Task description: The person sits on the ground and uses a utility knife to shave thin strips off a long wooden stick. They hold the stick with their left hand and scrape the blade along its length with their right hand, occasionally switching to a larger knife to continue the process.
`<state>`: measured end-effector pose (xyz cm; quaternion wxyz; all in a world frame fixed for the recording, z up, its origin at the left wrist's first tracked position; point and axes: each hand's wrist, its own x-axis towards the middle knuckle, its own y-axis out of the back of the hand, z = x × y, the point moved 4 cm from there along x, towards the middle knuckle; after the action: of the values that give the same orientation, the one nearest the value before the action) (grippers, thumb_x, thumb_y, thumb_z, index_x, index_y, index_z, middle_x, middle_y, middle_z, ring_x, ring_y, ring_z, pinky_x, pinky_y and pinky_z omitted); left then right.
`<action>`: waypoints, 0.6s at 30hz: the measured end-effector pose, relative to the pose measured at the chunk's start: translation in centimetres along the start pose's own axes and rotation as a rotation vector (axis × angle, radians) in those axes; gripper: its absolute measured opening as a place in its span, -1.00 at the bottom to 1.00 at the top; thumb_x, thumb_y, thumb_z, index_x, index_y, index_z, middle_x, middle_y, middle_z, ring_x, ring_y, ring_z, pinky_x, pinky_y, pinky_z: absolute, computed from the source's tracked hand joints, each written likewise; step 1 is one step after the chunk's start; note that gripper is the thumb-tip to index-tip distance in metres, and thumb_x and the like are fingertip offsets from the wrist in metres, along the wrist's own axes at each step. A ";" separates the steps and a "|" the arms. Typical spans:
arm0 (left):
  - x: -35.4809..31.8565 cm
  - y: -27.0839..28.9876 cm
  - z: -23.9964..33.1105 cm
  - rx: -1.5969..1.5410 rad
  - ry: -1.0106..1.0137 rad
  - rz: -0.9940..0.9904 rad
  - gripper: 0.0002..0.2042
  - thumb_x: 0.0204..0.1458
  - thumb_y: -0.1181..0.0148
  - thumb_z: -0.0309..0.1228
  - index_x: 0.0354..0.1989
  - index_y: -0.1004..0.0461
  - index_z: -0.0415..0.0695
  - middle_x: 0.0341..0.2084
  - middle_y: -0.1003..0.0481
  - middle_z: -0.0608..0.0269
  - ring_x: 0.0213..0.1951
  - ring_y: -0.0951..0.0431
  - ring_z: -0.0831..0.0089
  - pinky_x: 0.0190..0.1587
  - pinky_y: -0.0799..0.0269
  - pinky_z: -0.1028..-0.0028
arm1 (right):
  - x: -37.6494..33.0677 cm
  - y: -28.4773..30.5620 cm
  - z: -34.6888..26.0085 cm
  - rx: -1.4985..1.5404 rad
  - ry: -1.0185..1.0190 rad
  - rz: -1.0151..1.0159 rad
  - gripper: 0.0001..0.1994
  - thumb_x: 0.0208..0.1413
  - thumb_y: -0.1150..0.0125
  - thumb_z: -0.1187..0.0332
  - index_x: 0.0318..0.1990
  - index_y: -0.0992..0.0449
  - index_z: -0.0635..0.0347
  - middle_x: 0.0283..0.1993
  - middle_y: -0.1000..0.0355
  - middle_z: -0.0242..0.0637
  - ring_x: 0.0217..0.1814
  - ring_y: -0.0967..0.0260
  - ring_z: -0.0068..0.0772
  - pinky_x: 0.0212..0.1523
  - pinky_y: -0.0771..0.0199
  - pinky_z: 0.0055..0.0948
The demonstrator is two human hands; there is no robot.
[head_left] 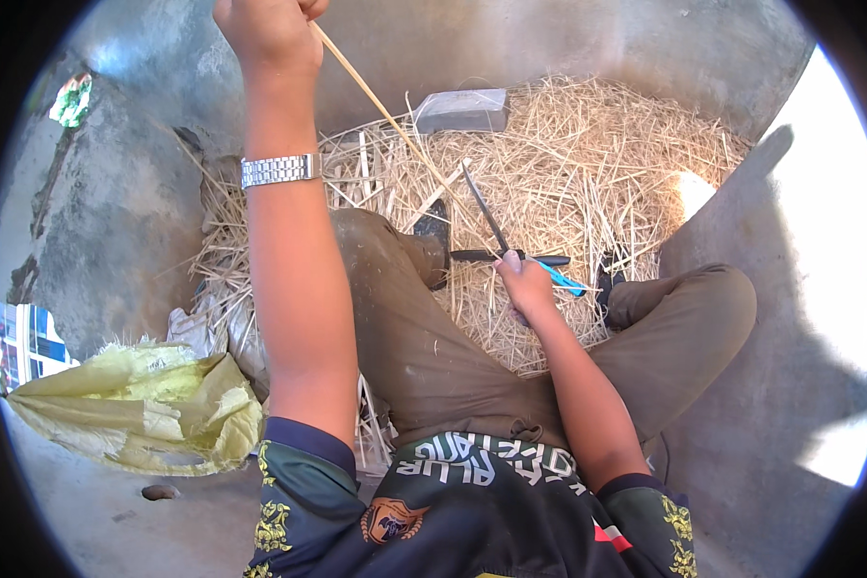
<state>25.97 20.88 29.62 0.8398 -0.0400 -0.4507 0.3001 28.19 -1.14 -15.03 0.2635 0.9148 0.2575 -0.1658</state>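
Note:
My left hand (268, 29), partly cut off by the top edge, is raised and closed on one end of a long, thin, pale strip (380, 109), apparently bamboo or cane. The strip slants down to the right, towards a dark knife blade (482, 207). Between my knees, my right hand (523, 281) is closed around the lower end of that knife, its thumb up beside the blade. A black bar (470, 256) lies crosswise behind the hand. Beside the hand a light-blue piece (564, 278) sticks out; whether it belongs to the knife I cannot tell.
Loose pale shavings and strips (588, 164) cover the ground around my feet, with a grey block (460, 111) at the far side. A torn yellow sack (197, 405) lies at the left. Concrete walls (588, 39) rise around. My bent legs (433, 328) frame the work.

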 end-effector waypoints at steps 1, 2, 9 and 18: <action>0.0 0.2 0.3 -0.012 0.021 -0.014 -0.53 0.38 0.11 0.10 -0.51 -0.14 0.08 -0.72 -0.01 0.58 -0.73 0.02 0.69 -0.70 0.15 0.58 | 0.3 -0.1 0.5 0.008 -0.030 -0.014 -0.42 0.10 -0.28 -0.06 -0.18 -0.61 0.47 -0.28 -0.58 0.20 -0.15 -0.59 0.06 -0.09 -0.53 -0.11; 0.1 0.3 0.2 -0.030 0.047 -0.029 -0.53 0.38 0.11 0.11 -0.51 -0.14 0.08 -0.72 -0.02 0.58 -0.73 0.01 0.69 -0.70 0.15 0.57 | 0.9 -0.1 1.4 0.017 -0.064 -0.022 -0.42 0.09 -0.28 -0.06 -0.16 -0.61 0.48 -0.24 -0.59 0.20 -0.12 -0.59 0.06 -0.07 -0.53 -0.12; 2.1 4.0 -0.7 0.040 0.015 -0.016 -0.59 0.38 0.15 -0.03 -0.50 -0.13 0.04 -0.72 0.00 0.55 -0.73 0.07 0.66 -0.69 0.15 0.56 | 9.6 -0.2 9.3 -0.493 -0.164 -0.306 -0.48 0.06 -0.31 -0.02 -0.22 -0.60 0.43 -0.21 -0.60 0.02 -0.22 -0.57 -0.08 -0.18 -0.55 -0.07; 2.5 11.3 1.9 -0.055 0.047 -0.159 -0.79 0.21 0.13 -0.49 -0.51 -0.15 -0.07 -0.66 0.00 0.47 -0.63 0.06 0.65 -0.60 0.13 0.57 | 22.5 6.8 -10.5 -0.497 -0.134 -0.284 -0.71 0.18 -0.17 0.21 -0.26 -0.62 0.31 -0.35 -0.62 -0.15 -0.32 -0.63 -0.26 -0.33 -0.68 -0.17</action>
<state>20.27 31.06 28.79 0.8699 -0.0342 -0.4408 0.2188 52.02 8.55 -13.75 0.4700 0.7640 0.3977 -0.1929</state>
